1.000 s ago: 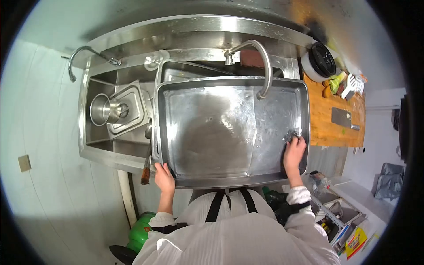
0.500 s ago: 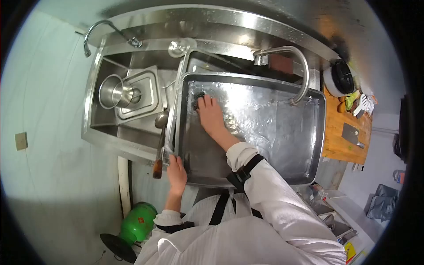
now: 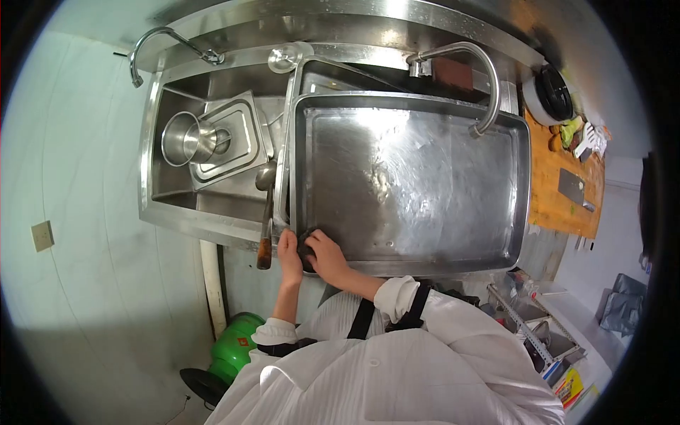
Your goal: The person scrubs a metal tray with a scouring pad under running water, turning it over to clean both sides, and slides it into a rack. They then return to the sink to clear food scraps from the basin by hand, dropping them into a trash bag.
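A large, wet rectangular metal tray [image 3: 453, 188] lies across the right-hand sink. On its near left corner, my left hand [image 3: 289, 258] is closed around the outer edge. My right hand [image 3: 327, 259] presses a dark scouring pad [image 3: 306, 251] into that same corner from inside; the fingers cover much of the pad, so its exact kind is hard to make out. Just left of my left hand, a ladle [image 3: 266, 212] with a wooden handle rests over the sink's edge.
The left basin [image 3: 170, 202] holds a metal pot [image 3: 181, 139] and a rectangular lid [image 3: 237, 145]. A curved faucet [image 3: 489, 85] reaches over the tray's far right part. At right, a cleaver [image 3: 571, 185] lies on a wooden board [image 3: 552, 212]. A green gas cylinder [image 3: 234, 347] stands below left.
My right hand has moved with the scouring pad from the tray's far left area to its near left corner. My left hand stays at the edge. The view has shifted slightly.
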Action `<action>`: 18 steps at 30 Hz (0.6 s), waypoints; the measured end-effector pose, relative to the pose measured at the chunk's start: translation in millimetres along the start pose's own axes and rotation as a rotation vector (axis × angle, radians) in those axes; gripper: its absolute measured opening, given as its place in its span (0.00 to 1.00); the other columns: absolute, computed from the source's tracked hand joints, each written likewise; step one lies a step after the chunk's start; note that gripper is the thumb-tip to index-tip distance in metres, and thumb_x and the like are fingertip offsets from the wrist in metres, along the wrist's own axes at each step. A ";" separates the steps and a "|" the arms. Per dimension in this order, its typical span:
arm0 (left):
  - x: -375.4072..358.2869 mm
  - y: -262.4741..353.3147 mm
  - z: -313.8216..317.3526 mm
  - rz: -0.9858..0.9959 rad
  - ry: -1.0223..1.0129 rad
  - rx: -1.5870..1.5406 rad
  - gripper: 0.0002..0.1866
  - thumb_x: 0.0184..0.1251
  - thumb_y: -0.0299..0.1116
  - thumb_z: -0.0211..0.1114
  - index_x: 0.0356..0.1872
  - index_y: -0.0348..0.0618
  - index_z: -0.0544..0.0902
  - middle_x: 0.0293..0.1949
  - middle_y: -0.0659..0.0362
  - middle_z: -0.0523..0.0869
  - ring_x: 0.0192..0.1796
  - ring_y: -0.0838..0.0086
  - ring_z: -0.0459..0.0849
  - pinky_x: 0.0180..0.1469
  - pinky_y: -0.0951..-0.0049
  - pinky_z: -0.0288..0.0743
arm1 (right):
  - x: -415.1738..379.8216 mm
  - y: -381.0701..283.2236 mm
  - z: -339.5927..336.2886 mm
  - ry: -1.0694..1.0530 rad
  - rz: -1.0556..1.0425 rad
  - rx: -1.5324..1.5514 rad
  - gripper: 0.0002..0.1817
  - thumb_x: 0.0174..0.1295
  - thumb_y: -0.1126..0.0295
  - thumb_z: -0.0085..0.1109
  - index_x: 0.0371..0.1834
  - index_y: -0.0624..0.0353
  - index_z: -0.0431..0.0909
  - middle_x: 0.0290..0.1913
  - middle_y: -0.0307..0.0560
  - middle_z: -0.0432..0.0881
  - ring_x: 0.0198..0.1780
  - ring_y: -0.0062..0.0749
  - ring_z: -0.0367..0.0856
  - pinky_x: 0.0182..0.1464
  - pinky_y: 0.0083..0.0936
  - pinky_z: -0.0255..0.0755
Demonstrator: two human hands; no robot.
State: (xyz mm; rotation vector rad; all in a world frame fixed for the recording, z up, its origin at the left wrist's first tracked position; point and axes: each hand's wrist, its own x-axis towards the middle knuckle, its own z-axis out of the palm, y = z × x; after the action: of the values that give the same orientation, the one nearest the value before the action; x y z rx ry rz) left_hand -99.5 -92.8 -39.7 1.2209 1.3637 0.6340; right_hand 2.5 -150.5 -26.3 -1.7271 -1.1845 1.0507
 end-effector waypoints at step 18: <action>-1.0 -2.2 4.4 0.083 0.165 0.173 0.17 0.70 0.36 0.50 0.22 0.41 0.60 0.21 0.70 0.57 0.26 0.84 0.54 0.27 0.80 0.50 | -159.4 121.2 -319.8 -0.426 0.005 -0.804 0.10 0.45 0.72 0.51 0.30 0.53 0.81 0.43 0.43 0.71 0.51 0.38 0.68 0.53 0.31 0.64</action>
State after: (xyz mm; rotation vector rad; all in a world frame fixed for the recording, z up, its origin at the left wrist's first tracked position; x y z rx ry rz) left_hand -96.2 -95.6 -42.3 1.3937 1.5375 0.6987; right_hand 299.8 -380.3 8.8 -2.1428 -2.0797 1.0471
